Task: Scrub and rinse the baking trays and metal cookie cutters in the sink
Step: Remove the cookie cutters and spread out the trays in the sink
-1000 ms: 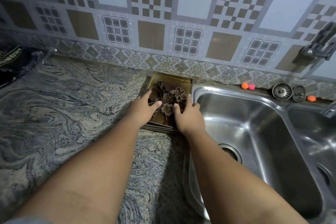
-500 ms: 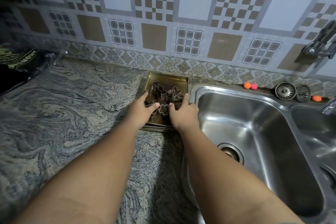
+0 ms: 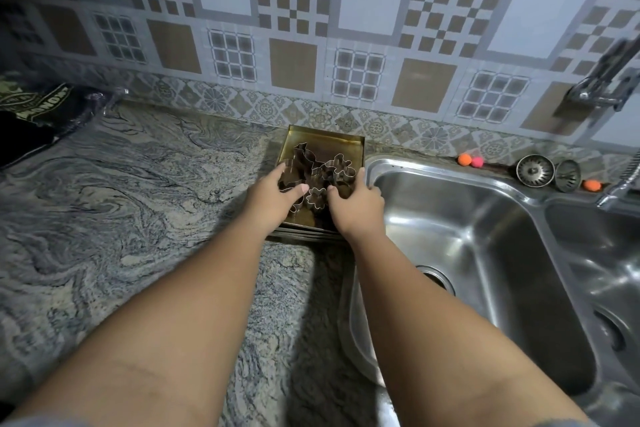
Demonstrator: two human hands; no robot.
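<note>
A stack of golden-brown baking trays (image 3: 325, 131) sits on the granite counter, against the tiled wall and just left of the sink (image 3: 467, 236). Several metal cookie cutters (image 3: 341, 165) lie in the top tray, one of them flower-shaped (image 3: 317, 198). My left hand (image 3: 273, 199) clasps the tray's left side, fingers on the rim and thumb inside among the cutters. My right hand (image 3: 358, 206) clasps the right side the same way, beside the sink's edge. The tray's near part is hidden under my hands.
The steel sink has two dry basins, the second one (image 3: 606, 270) at the right. Two drain strainers (image 3: 535, 170) and small orange and pink balls (image 3: 464, 159) lie on the ledge behind. A tap (image 3: 602, 83) juts from the wall. A black bag (image 3: 31, 114) lies far left.
Both hands have stayed on the tray's sides, with the thumbs drawing slightly closer among the cutters. The tray has not visibly moved; only the camera has shifted.
</note>
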